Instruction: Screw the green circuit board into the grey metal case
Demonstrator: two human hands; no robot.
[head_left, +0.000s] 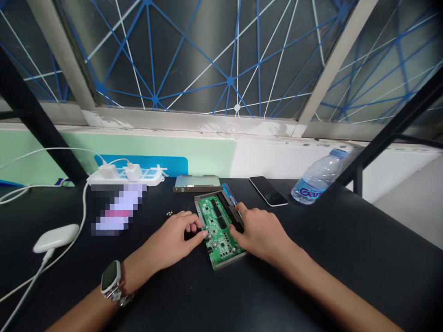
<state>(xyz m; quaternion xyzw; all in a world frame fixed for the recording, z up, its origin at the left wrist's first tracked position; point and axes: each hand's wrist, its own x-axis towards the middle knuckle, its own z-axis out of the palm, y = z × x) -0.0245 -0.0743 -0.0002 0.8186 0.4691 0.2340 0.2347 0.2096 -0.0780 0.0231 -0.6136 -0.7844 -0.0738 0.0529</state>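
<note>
A green circuit board (218, 228) in a grey metal tray lies on the black table (311, 276) in front of me. My left hand (175, 237) rests at the board's left edge, fingers curled, fingertips touching the board. My right hand (258, 230) lies on the board's right edge, fingers pressed against a black part there. A blue-handled screwdriver (229, 193) lies just behind my right hand. Two small screws (169, 213) sit on the table left of the board. A smartwatch (110, 276) is on my left wrist.
A grey metal cover plate (197, 183) lies behind the board. A black phone (268, 190) and a lying water bottle (318, 177) are at the right back. A white power strip (126, 175) with chargers, cables, a white puck (55, 237) and a blurred item (117, 210) are left.
</note>
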